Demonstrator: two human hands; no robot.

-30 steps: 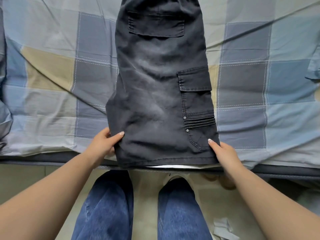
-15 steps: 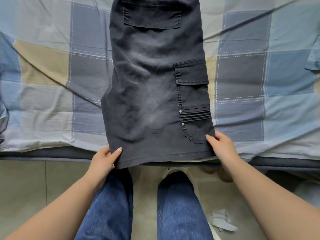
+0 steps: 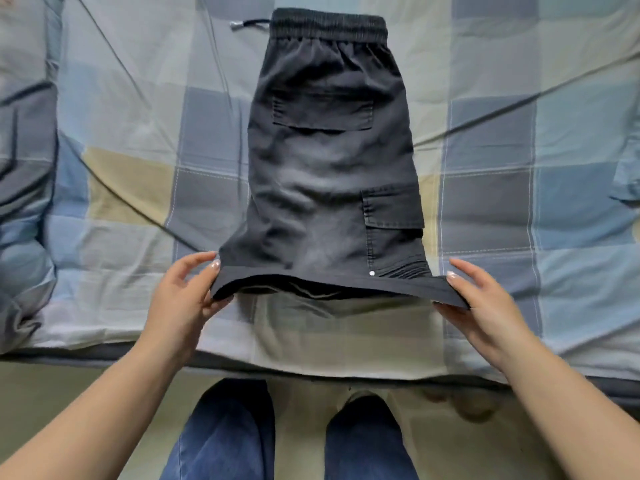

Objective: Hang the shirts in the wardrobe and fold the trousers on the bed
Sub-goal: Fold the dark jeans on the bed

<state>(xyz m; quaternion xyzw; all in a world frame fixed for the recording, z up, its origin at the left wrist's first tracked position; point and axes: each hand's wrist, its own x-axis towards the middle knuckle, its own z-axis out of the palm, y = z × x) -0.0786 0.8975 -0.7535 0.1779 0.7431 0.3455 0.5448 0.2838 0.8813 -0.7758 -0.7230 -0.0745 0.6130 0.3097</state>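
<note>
Dark grey cargo shorts (image 3: 329, 188) lie folded lengthwise on the checked bedsheet (image 3: 131, 188), waistband at the far end, leg hems towards me. My left hand (image 3: 183, 299) pinches the left corner of the hem and my right hand (image 3: 485, 303) pinches the right corner. The hem is lifted off the sheet, so its underside shows. A drawstring end (image 3: 242, 24) sticks out to the left of the waistband.
The bed edge (image 3: 104, 355) runs across in front of my legs in blue jeans (image 3: 225, 438). Bunched bedding (image 3: 24, 202) lies at the left. A light blue garment (image 3: 627, 168) shows at the right edge. The floor below is pale tile.
Both hands have raised the hem off the bed and carried it away from the bed edge. The view has tilted up, so the waistband now shows.
</note>
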